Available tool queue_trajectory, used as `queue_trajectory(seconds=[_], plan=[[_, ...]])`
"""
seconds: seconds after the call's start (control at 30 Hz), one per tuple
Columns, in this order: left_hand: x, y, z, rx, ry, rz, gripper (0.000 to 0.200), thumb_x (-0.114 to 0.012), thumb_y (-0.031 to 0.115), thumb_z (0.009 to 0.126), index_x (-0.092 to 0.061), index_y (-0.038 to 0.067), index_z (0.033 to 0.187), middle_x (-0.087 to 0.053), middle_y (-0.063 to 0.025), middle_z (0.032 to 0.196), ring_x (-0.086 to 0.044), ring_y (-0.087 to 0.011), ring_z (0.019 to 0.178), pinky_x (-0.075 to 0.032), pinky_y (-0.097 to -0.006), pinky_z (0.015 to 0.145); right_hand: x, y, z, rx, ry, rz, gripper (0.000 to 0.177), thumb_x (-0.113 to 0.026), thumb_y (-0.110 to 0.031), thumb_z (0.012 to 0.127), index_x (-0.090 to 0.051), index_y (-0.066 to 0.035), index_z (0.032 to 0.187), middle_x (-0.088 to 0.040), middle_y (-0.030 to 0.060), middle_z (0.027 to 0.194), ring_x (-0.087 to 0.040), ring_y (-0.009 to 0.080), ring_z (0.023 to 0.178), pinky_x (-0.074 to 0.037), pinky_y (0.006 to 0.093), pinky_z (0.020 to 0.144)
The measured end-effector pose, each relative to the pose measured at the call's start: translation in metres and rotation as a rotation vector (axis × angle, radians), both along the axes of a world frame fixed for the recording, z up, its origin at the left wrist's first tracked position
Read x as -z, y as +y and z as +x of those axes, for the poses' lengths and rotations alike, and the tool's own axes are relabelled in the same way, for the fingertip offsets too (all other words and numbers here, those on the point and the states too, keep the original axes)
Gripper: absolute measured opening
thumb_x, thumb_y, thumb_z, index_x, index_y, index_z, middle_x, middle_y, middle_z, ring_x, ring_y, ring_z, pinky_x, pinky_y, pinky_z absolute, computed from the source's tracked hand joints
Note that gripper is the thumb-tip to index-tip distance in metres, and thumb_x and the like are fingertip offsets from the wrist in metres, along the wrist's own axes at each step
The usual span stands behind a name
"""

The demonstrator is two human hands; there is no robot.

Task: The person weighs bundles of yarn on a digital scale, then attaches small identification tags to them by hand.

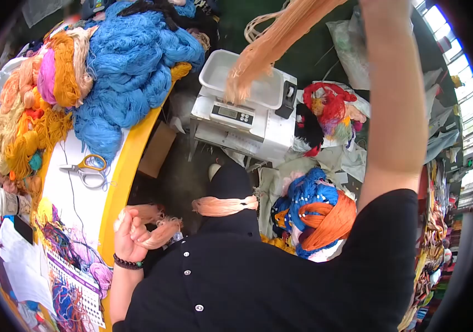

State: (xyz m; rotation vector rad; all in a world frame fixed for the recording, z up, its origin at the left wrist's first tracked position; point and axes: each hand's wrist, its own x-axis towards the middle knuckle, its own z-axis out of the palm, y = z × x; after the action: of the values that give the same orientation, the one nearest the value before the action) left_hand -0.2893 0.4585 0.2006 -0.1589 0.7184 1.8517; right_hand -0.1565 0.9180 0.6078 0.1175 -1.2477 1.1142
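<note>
My left hand (pixel 130 228), with a dark beaded bracelet at the wrist, is closed around a bunch of peach yarn (pixel 162 232) beside the table edge. My right arm reaches to the top of the view, where my right hand (pixel 387 10) is partly cut off and its fingers are out of sight. A long peach yarn skein (pixel 272 47) stretches through the air from beside that hand, its loose end over the white tray (pixel 210 71) of a digital scale (pixel 232 114). Another small peach skein (pixel 225 206) lies across my dark-clothed leg.
Left, a yellow-edged table (pixel 127 177) carries heaped blue yarn (pixel 131 61), orange and yellow skeins (pixel 31 122), scissors (pixel 90 170) and a thread sample card (pixel 76 285). Right of my leg sit blue and orange skeins (pixel 325 216). Red yarn (pixel 330 102) lies beside the scale.
</note>
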Motion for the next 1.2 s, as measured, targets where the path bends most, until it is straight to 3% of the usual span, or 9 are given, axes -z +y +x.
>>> queue_trajectory(seconds=[0.13, 0.17, 0.2, 0.23, 0.47, 0.7, 0.87, 1.0, 1.2], plan=[[0.006, -0.001, -0.003, -0.011, 0.008, -0.048, 0.024, -0.042, 0.026, 0.102, -0.058, 0.009, 0.103, -0.063, 0.0011, 0.077, -0.038, -0.0022, 0.045, -0.033, -0.0181, 0.043, 0.089, 0.029, -0.024, 0.116, 0.023, -0.151, 0.02, -0.05, -0.018, 0.092, -0.054, -0.013, 0.074, -0.05, -0.001, 0.065, -0.049, 0.0142, 0.057, -0.041, 0.03, 0.052], [0.006, -0.001, -0.003, -0.007, 0.0, -0.055, 0.023, -0.042, 0.026, 0.102, -0.058, 0.009, 0.102, -0.063, 0.0007, 0.078, -0.038, -0.0023, 0.045, -0.033, -0.0181, 0.043, 0.111, 0.045, -0.003, -0.734, -0.177, -0.5, 0.017, -0.05, -0.019, 0.091, -0.056, -0.012, 0.077, -0.049, -0.0006, 0.064, -0.049, 0.0159, 0.056, -0.041, 0.0321, 0.052], [0.006, -0.001, -0.004, -0.003, -0.009, -0.063, 0.023, -0.042, 0.025, 0.102, -0.058, 0.009, 0.102, -0.064, 0.0004, 0.079, -0.038, -0.0024, 0.045, -0.033, -0.0182, 0.044, 0.14, 0.032, -0.032, 0.087, -0.425, -0.306, 0.017, -0.05, -0.016, 0.092, -0.056, -0.01, 0.077, -0.043, -0.0025, 0.061, -0.042, 0.0113, 0.052, -0.037, 0.027, 0.047], [0.005, 0.001, -0.004, 0.006, 0.005, -0.064, 0.023, -0.042, 0.024, 0.102, -0.059, 0.009, 0.102, -0.065, -0.0001, 0.08, -0.039, -0.0027, 0.045, -0.033, -0.0183, 0.044, 0.218, 0.101, -0.042, 0.189, -0.914, -0.179, 0.021, -0.052, -0.019, 0.093, -0.066, -0.004, 0.094, -0.063, 0.0024, 0.083, -0.058, 0.0128, 0.08, -0.046, 0.0274, 0.071], [0.01, -0.002, -0.007, 0.04, -0.05, 0.11, 0.025, -0.04, 0.026, 0.102, -0.058, 0.009, 0.107, -0.068, -0.0014, 0.088, -0.041, -0.0036, 0.046, -0.034, -0.0186, 0.045, 0.364, 0.026, -0.023, 0.676, -1.59, 0.465, 0.016, -0.062, -0.027, 0.082, -0.069, -0.014, 0.087, -0.065, 0.0116, 0.093, -0.062, 0.0312, 0.096, -0.047, 0.0484, 0.084], [-0.005, 0.01, -0.003, 0.119, 0.101, 0.149, 0.039, -0.039, 0.028, 0.102, -0.046, 0.009, 0.136, -0.067, -0.0051, 0.103, -0.042, -0.0063, 0.051, -0.034, -0.0209, 0.051, 0.413, -0.054, 0.012, 0.991, -1.347, 0.503, 0.043, -0.072, -0.019, 0.075, -0.056, -0.009, 0.113, -0.052, 0.016, 0.126, -0.047, 0.033, 0.118, -0.035, 0.0497, 0.097], [-0.018, 0.029, 0.023, 0.061, 0.348, -0.195, 0.033, -0.045, 0.019, 0.097, -0.053, -0.002, 0.122, -0.065, -0.0121, 0.107, -0.06, -0.0214, 0.101, -0.045, -0.0339, 0.094, 0.365, -0.167, 0.023, 0.346, -1.064, 0.038, 0.016, -0.066, -0.02, 0.084, -0.067, -0.004, 0.085, -0.066, 0.0116, 0.086, -0.063, 0.03, 0.082, -0.05, 0.037, 0.074], [-0.029, 0.036, 0.026, 0.195, 0.805, -0.123, 0.032, -0.05, 0.008, 0.09, -0.054, -0.004, 0.119, -0.06, -0.0132, 0.113, -0.06, -0.0196, 0.103, -0.045, -0.0301, 0.092, 0.36, -0.251, 0.018, -0.44, -1.092, 0.007, 0.017, -0.063, -0.017, 0.086, -0.067, -0.001, 0.091, -0.065, 0.0143, 0.086, -0.064, 0.0289, 0.083, -0.051, 0.036, 0.076], [-0.048, 0.045, 0.052, 0.187, 0.722, -0.087, 0.037, -0.05, -0.004, 0.089, -0.05, -0.004, 0.126, -0.057, -0.0089, 0.115, -0.058, -0.0147, 0.101, -0.048, -0.0271, 0.088, 0.37, -0.284, 0.016, -0.572, -1.084, -0.266, 0.02, -0.062, -0.017, 0.087, -0.066, 0.001, 0.094, -0.066, 0.01, 0.087, -0.062, 0.018, 0.079, -0.05, 0.0297, 0.07]])
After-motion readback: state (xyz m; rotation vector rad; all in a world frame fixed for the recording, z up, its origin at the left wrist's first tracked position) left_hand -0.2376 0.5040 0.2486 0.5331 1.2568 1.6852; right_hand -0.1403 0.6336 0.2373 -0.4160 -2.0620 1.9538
